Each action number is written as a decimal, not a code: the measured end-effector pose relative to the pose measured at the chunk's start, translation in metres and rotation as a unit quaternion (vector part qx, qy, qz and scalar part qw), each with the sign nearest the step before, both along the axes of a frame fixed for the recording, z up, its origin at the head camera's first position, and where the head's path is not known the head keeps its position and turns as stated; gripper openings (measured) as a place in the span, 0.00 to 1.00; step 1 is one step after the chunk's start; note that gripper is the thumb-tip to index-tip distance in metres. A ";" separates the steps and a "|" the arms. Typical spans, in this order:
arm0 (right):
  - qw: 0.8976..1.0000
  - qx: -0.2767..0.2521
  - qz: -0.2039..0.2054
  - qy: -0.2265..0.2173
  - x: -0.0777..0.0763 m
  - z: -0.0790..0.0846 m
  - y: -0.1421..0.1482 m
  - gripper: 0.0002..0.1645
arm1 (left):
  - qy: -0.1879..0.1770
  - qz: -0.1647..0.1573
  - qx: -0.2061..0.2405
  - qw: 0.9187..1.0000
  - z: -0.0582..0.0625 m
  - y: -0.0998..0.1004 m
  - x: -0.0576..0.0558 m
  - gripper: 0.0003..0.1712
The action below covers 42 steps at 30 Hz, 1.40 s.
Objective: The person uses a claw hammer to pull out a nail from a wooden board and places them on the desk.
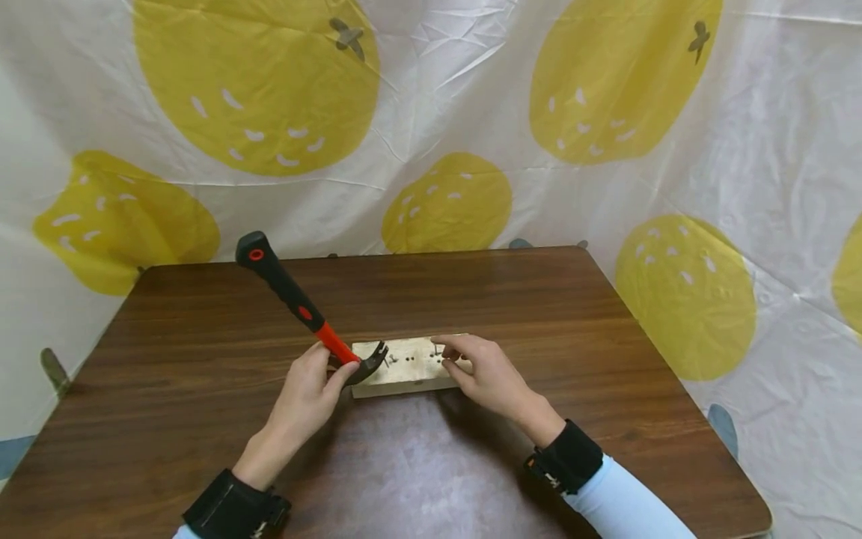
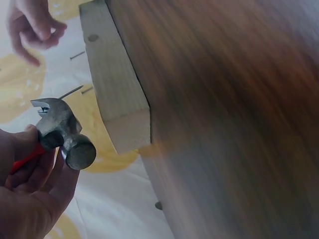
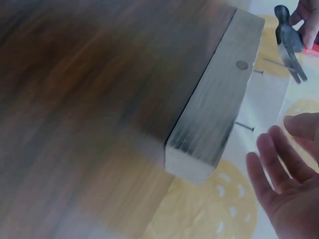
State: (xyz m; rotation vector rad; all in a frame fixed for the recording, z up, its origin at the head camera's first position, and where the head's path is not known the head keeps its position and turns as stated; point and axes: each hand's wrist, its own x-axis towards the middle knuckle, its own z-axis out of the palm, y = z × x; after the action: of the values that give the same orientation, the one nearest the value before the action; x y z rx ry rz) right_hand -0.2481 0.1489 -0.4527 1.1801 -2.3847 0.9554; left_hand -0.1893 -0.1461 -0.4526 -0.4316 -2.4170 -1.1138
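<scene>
My left hand [image 1: 306, 393] grips a claw hammer [image 1: 289, 293] just below its head, the black and red handle slanting up and away to the left. Beside the claw, a loose-looking nail [image 2: 72, 92] shows its point toward the wood; it seems lodged in the claw. A pale wooden block [image 1: 404, 387] lies on the table, with several small dark holes in its top. Two nails stand in the block, one near the hammer and another nail [image 3: 244, 127] close to my right hand [image 1: 488, 372]. That hand hovers over the block's right end, fingers relaxed, holding nothing.
The brown wood-grain table [image 1: 525, 292] extends around the block on all sides. Behind it hangs a white sheet [image 1: 431, 97] with large yellow fruit shapes. Black bands [image 1: 572, 457] with cameras sit on both wrists.
</scene>
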 end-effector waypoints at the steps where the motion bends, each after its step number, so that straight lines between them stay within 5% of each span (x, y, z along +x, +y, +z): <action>1: 1.000 -0.008 0.012 0.005 0.000 0.001 -0.002 0.24 | 0.002 -0.003 0.001 1.000 0.001 0.002 0.000 0.08; 16: 0.995 -0.021 0.095 0.025 0.002 0.005 -0.020 0.28 | 0.025 -0.046 -0.006 0.999 0.008 0.018 0.006 0.09; 29: 0.992 -0.012 0.113 0.057 0.004 0.004 -0.028 0.20 | 0.015 -0.077 -0.011 0.997 0.009 0.025 0.007 0.10; 42: 0.992 -0.013 0.123 0.036 0.008 0.005 -0.030 0.16 | 0.018 -0.098 0.000 0.995 0.010 0.030 0.010 0.09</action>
State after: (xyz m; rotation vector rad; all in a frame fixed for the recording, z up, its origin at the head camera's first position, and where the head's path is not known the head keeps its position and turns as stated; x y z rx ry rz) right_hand -0.2398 0.1190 -0.4481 1.4976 -2.1998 0.9945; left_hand -0.1790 -0.1160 -0.4425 -0.6958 -2.3840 -1.1749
